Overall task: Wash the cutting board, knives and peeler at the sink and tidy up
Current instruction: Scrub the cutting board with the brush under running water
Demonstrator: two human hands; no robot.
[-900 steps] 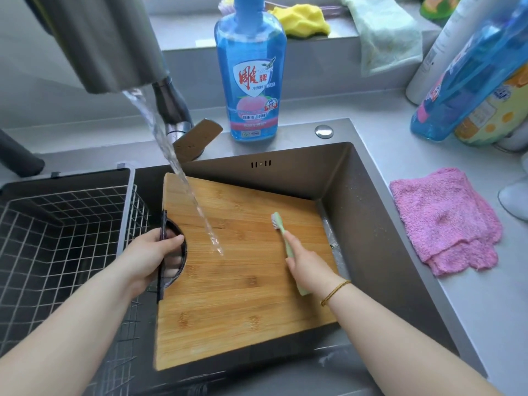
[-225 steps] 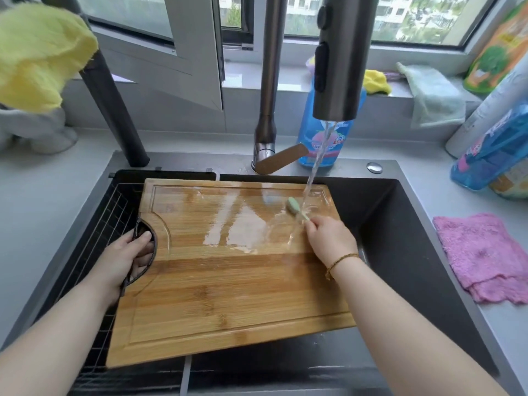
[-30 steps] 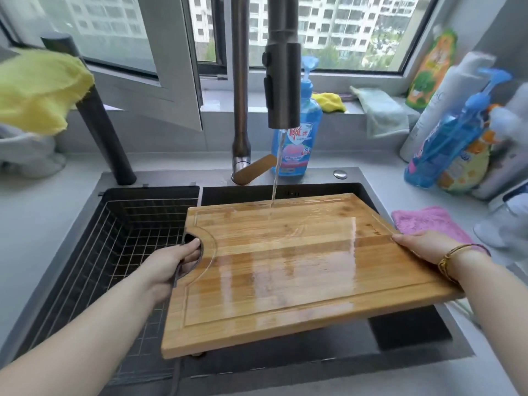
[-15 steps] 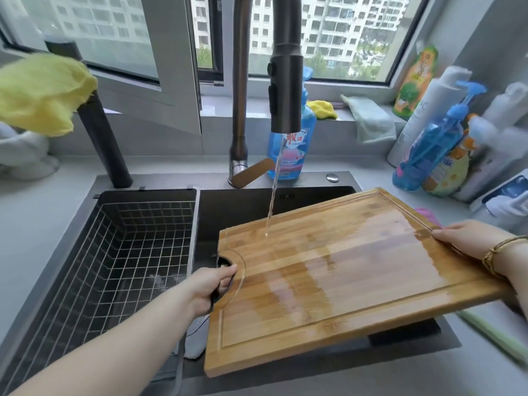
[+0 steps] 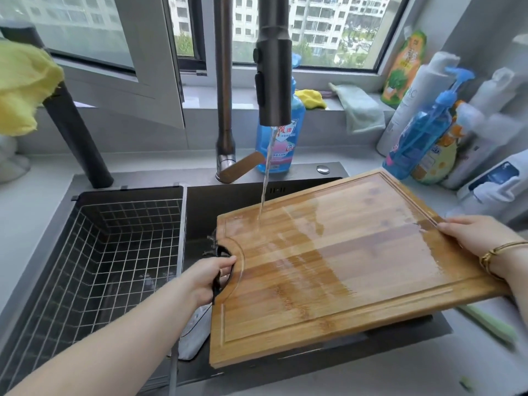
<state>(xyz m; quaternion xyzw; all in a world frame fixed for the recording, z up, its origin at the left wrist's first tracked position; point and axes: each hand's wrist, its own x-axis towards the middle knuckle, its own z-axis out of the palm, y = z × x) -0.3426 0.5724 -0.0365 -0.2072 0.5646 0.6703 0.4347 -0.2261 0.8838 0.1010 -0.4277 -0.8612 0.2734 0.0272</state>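
The wet wooden cutting board (image 5: 328,267) is held over the sink (image 5: 200,207), tilted with its right end raised above the counter. Water from the tap (image 5: 274,81) lands on its upper left corner and runs across it. My left hand (image 5: 211,277) grips the black handle cut-out at the left edge. My right hand (image 5: 477,238) holds the far right edge, a gold bracelet on the wrist. A pale green brush (image 5: 491,327) lies on the counter under the board's right end. A white object (image 5: 194,335) shows in the sink below the board. Knives and peeler are not visible.
A wire basket (image 5: 100,261) fills the sink's left part. A blue dish soap bottle (image 5: 281,138) stands behind the tap. Several bottles (image 5: 428,132) crowd the right counter. Cloths lie on the window sill (image 5: 357,107), and a yellow cloth (image 5: 23,87) hangs at left.
The board has shifted right and its right end has risen over the counter, so the stream now hits its upper left corner. Both hands have kept their hold.
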